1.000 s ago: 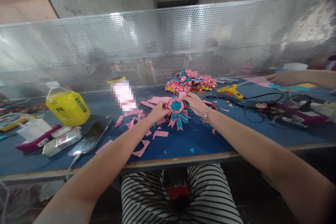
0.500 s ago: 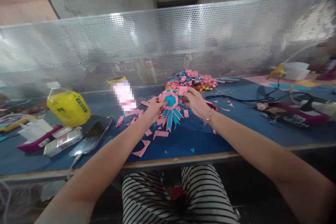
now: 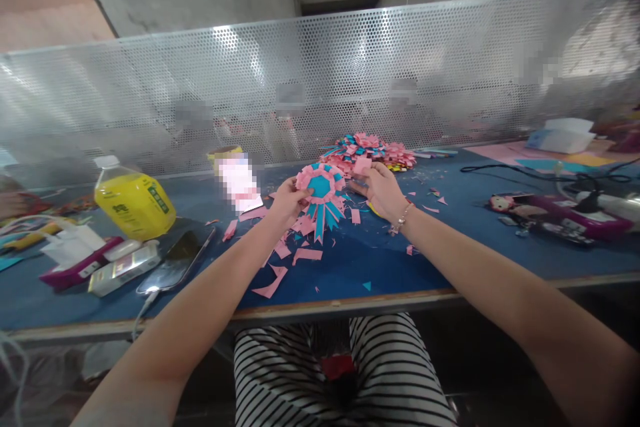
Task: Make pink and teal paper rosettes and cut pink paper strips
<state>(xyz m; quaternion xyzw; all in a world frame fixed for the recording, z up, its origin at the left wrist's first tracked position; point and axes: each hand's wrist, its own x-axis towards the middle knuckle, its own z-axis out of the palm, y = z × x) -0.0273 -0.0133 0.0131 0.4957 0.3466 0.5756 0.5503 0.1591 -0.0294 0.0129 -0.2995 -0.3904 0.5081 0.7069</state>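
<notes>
A pink and blue paper rosette [image 3: 320, 188] with a blue round centre and hanging blue and pink strips is held up above the table. My left hand [image 3: 291, 200] pinches its left edge between thumb and fingers. To the right of the rosette, my right hand [image 3: 383, 188] pinches a small pink paper piece [image 3: 363, 165], apart from the rosette. Partly hidden below that hand lies something with a curved yellow edge [image 3: 374, 209]. Behind my hands rises a pile of pink and blue paper rosettes [image 3: 367, 147]. Cut pink paper scraps [image 3: 306, 254] lie beneath the rosette.
Left on the blue table [image 3: 345, 280] stand a bottle of yellow liquid [image 3: 134, 203], a phone [image 3: 177, 263] on a cable and a small box [image 3: 123, 268]. A bright phone-like screen [image 3: 240, 183] leans farther back. Purple power strip [image 3: 580, 217] and black cables lie right. A perforated metal panel [image 3: 340, 73] closes the back.
My right hand has come away from the rosette, with the pink piece now slightly to the right. The rosette has shifted a little left and up with my left hand.
</notes>
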